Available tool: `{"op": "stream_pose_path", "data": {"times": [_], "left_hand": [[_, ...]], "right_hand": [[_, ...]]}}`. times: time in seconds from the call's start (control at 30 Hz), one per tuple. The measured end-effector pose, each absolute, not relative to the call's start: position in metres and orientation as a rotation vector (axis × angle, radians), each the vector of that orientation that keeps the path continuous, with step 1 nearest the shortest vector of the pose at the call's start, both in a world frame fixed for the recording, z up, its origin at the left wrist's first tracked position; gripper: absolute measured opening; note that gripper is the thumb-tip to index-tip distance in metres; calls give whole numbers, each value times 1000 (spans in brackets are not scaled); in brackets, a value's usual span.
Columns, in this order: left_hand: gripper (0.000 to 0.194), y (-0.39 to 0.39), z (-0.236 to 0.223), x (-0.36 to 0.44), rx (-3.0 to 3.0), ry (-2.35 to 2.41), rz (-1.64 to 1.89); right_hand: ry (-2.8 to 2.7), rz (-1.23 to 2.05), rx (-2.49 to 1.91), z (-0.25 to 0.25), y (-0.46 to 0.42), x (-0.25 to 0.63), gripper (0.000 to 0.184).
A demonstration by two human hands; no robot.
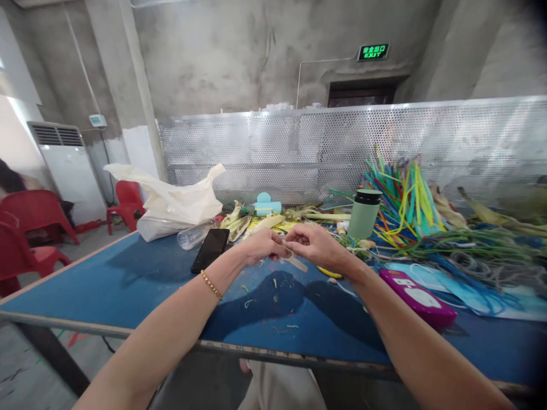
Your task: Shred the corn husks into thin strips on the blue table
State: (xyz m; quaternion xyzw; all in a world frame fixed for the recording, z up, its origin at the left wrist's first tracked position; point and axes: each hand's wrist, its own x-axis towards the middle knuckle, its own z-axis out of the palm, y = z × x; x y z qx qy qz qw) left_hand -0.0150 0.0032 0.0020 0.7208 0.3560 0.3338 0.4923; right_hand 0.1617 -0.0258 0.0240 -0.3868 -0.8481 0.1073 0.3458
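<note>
Over the middle of the blue table (171, 307), my left hand (262, 246) and my right hand (311, 245) meet, fingertips almost touching. Both are closed in a pinch around a small pale piece (285, 244) too small to identify. A flat beige strip (298, 263) shows just below the fingers; whether it joins that piece, I cannot tell. Pale corn husks (265, 224) lie behind my hands. Thin scraps (248, 303) are scattered on the tabletop beneath them. Left of my left hand is a black phone (211, 250).
A white plastic bag (179, 196) and a clear bottle (192, 234) stand left. To the right are a green tumbler (364, 214), colourful strips (410, 199), a purple box (417, 297) and tangled cords (482, 273). A perforated metal panel (256, 151) rises behind.
</note>
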Motion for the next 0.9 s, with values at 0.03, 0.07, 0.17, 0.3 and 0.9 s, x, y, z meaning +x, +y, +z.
{"op": "stream_pose_path", "data": {"times": [0.03, 0.07, 0.17, 0.3, 0.9], "left_hand": [[15, 3, 2, -15, 1753, 865, 807], [13, 2, 2, -14, 1755, 864, 805], [9, 1, 3, -12, 1759, 852, 801], [10, -2, 4, -10, 1794, 835, 792], [22, -2, 7, -11, 1610, 626, 905]], "right_hand": [[-2203, 281, -1005, 24, -25, 161, 10], [-2205, 284, -1005, 23, -25, 161, 9], [-2234, 268, -987, 22, -24, 161, 7], [-2221, 132, -867, 22, -24, 158, 12], [-1712, 467, -1162, 26, -8, 179, 50]]}}
